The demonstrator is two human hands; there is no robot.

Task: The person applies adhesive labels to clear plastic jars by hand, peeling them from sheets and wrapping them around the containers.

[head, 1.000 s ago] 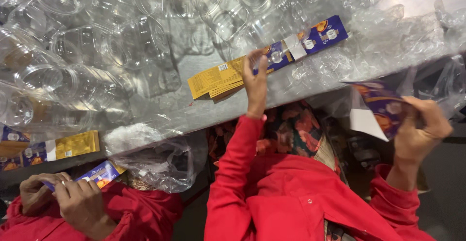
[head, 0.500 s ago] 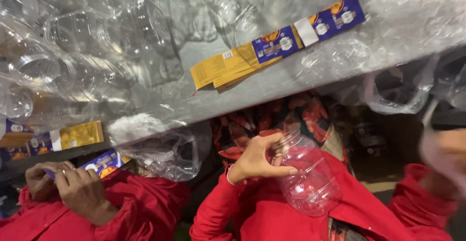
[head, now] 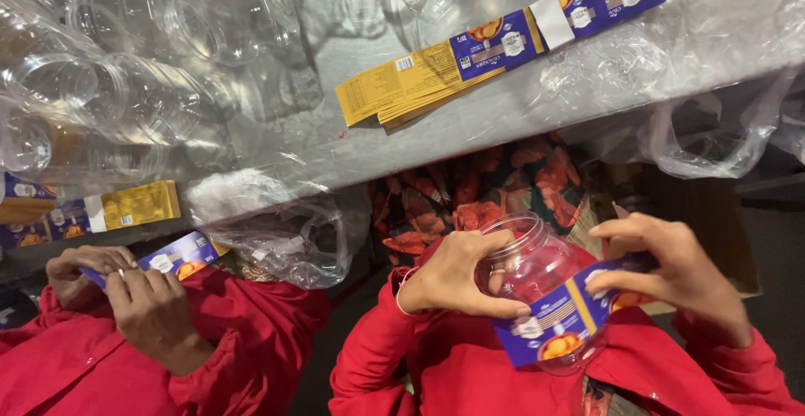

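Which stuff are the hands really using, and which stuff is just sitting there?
In use:
- clear plastic jar, held by the left hand
- blue label, pressed on the jar by the right hand

Just lying about:
- stack of labels on the table
- empty clear jars
- plastic bag
- a co-worker's hands with another label

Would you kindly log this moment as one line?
left hand: grips clear jar | right hand: presses blue label onto jar | table: label strips, empty jars
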